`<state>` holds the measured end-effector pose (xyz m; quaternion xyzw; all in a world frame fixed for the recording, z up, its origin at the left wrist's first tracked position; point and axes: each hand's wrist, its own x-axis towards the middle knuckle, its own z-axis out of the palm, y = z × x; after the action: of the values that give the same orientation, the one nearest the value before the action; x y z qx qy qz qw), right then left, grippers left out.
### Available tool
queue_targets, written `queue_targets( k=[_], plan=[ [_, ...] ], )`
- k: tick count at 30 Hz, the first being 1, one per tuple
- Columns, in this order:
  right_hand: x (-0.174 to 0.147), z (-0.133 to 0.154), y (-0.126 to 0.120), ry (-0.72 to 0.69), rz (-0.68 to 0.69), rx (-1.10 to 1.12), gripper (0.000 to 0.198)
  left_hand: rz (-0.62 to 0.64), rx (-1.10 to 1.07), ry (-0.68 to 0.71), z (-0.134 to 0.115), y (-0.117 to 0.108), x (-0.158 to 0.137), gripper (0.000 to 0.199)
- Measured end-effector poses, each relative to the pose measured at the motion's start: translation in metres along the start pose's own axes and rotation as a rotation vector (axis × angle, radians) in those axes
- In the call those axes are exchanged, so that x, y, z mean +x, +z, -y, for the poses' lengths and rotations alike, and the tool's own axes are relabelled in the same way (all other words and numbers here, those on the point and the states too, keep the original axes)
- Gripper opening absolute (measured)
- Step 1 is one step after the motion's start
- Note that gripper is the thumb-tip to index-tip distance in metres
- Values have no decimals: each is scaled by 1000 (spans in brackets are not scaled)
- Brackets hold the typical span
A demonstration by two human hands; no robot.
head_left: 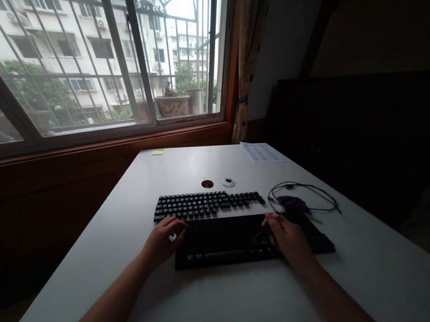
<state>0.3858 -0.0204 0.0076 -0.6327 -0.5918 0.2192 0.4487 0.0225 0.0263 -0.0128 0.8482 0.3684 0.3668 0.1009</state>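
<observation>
A black keyboard (217, 240) lies on the white table, most of its keycaps off and a few still along its front row. My left hand (165, 236) is curled at the keyboard's back left corner, fingertips on its edge and thumb bent below. Over the right part of the keyboard, my right hand (288, 233) is closed in a pinch. From its fingers a small dark tool (262, 235) points down to the left; its kind is too dark to make out. Behind the keyboard, loose black keycaps (197, 204) stand in rows.
Right of the keycaps lie a coiled black cable (322, 189) and a dark purple cloth (292, 204). Farther back are a round hole (207, 184), a white ring-shaped cover (228, 182), printed paper (263, 152) and a yellow note (157, 152). A barred window borders the table's far side.
</observation>
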Motion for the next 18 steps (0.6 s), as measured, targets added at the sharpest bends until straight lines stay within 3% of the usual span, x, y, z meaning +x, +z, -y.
queue_targets(
  k=[3, 13, 18],
  plan=[
    [-2, 7, 2, -31, -7, 16, 52, -16, -2, 6, -1, 0, 0, 13],
    [13, 59, 26, -187, 209, 95, 38, -37, -73, 46, -12, -1, 1, 14],
    [19, 77, 58, -338, 376, 176, 33, -33, -259, -83, -13, -1, 1, 13]
  ],
)
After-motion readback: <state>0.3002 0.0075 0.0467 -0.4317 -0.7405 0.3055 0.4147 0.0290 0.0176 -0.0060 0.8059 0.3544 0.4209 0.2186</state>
